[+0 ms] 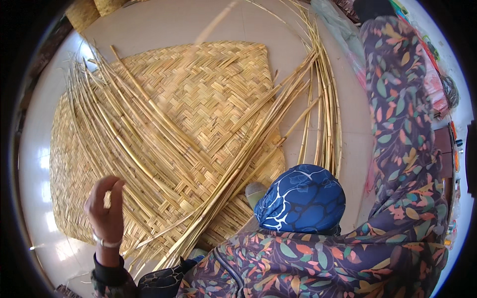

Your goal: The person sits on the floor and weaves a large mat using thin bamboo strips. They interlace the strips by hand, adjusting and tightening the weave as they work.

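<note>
My left hand [105,213], with a pale bracelet on its wrist, is raised over the left part of a woven mat [198,79]. Its fingers curl toward the thumb in a pinch; whatever they may hold cannot be made out. My right arm [397,99], in a dark leaf-print sleeve, reaches up along the right side. Its black cuff [373,7] meets the top edge, and the hand is beyond view. Long loose cane strips [129,134] fan out from the mat toward the far left. Another bundle of strips [248,141] crosses it diagonally toward the far right.
A blurred pale strip [216,24] shows above the mat. Rounded blue patterned cloth [303,201] rises at the mat's near right edge. Smooth tiled floor [164,22] surrounds the mat. Clear plastic sheeting [335,32] and assorted items lie at the far right.
</note>
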The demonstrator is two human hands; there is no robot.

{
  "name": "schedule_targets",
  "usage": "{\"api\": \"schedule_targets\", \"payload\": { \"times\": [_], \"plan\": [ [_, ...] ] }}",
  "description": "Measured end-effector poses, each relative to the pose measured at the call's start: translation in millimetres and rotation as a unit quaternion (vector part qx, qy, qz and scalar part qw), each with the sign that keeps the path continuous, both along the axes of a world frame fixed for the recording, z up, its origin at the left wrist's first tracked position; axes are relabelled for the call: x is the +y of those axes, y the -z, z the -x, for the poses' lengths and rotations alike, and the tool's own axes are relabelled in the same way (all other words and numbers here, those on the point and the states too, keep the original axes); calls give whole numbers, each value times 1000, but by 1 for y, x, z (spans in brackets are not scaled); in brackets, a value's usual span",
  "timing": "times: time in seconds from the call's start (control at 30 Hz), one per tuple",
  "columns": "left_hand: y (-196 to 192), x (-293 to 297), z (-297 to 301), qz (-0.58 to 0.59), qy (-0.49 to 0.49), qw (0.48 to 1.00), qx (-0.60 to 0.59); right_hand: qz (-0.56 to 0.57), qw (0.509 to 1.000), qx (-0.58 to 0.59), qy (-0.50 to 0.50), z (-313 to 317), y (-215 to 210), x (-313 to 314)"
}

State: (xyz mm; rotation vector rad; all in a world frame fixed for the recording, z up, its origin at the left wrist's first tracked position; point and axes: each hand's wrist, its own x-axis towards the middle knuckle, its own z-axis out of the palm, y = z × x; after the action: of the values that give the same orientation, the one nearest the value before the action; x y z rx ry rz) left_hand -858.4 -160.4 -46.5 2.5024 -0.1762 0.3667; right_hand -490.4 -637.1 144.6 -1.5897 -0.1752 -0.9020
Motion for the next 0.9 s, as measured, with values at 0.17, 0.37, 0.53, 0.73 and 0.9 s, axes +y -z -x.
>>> {"api": "schedule_targets", "payload": {
  "times": [0.17, 0.37, 0.53, 0.73, 0.9],
  "plan": [
    [5, -80, -41, 303, 113, 927, 189, -229, 932, 89, -267, -12, 158, -33],
    [57, -46, -45, 613, -119, 708, 329, -425, 788, 334, -296, 123, 298, 164],
    [59, -44, -41, 606, -55, 755, 245, -420, 730, 439, -314, 184, 338, 179],
    [67, -12, -39, 693, -96, 689, 189, -380, 689, 508, -350, 205, 355, 207],
    [79, 40, -37, 733, -85, 663, 126, -185, 720, 507, -436, 209, 318, 208]
  ]
}}
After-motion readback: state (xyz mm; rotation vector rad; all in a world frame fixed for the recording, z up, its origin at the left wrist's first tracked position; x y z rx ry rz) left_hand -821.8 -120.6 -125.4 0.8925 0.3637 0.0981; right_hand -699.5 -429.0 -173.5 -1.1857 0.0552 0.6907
